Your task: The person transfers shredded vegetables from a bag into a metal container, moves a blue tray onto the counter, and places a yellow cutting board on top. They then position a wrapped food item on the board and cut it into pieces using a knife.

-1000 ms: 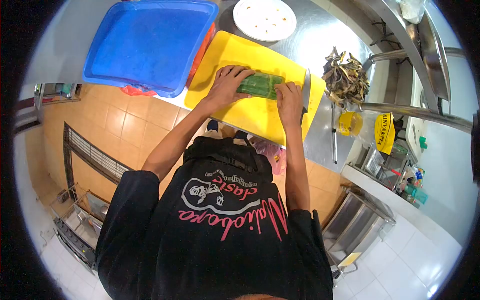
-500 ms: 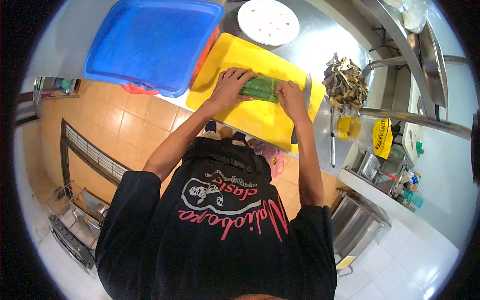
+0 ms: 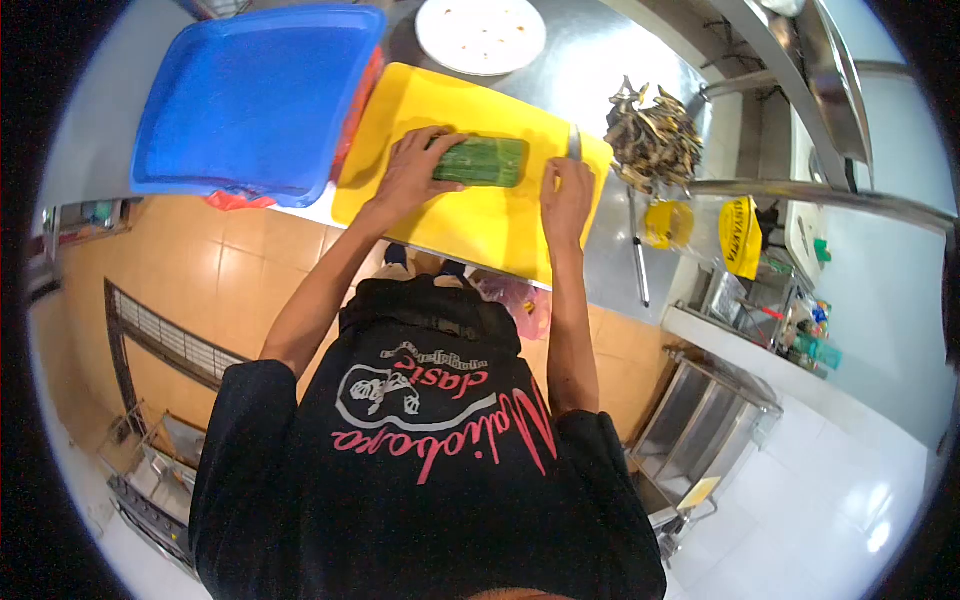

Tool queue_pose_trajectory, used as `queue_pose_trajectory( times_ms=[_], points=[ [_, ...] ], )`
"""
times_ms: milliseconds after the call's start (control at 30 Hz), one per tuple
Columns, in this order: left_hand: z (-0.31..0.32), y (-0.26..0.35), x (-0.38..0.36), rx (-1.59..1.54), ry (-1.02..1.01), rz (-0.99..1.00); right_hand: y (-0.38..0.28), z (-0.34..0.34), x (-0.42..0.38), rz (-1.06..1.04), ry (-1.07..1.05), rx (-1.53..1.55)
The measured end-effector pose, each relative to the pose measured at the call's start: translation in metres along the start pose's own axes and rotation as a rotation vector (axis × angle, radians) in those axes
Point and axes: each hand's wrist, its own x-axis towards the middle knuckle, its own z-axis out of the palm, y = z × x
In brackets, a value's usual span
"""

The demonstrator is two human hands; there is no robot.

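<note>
A green banana-leaf parcel (image 3: 482, 162) lies on the yellow cutting board (image 3: 470, 225). My left hand (image 3: 410, 172) grips the parcel's left end, fingers along the far side and thumb on the near side. To the right, apart from the parcel, my right hand (image 3: 567, 197) has its fingers curled over a knife (image 3: 574, 143) near the board's right edge. The blade points away from me beyond my fingers; the handle is hidden under the hand and wrist.
Left of the board is a blue tray (image 3: 250, 110). Behind it sits a white plate (image 3: 480, 35) with crumbs. A heap of dark, dried strips (image 3: 655, 135), a thin metal rod (image 3: 638, 250) and a yellow container (image 3: 668, 224) are at the right, below a metal shelf frame.
My right hand has let go of the parcel's right end and moved right onto the knife. My left hand stays on the parcel. The whole view has shifted slightly.
</note>
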Motion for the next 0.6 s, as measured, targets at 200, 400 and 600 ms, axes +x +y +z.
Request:
queue_pose_trajectory(
  times_ms=[200,400,600],
  points=[
    [0.003,-0.002,0.011,0.042,-0.029,-0.016,0.024,-0.014,-0.032,0.327,-0.163,-0.103],
    [0.003,0.006,0.013,0.115,0.063,0.019,0.044,-0.004,-0.035,0.327,-0.16,-0.053],
    [0.008,-0.01,0.014,-0.09,0.051,0.045,-0.021,-0.085,-0.022,0.634,-0.457,0.493]
  ],
)
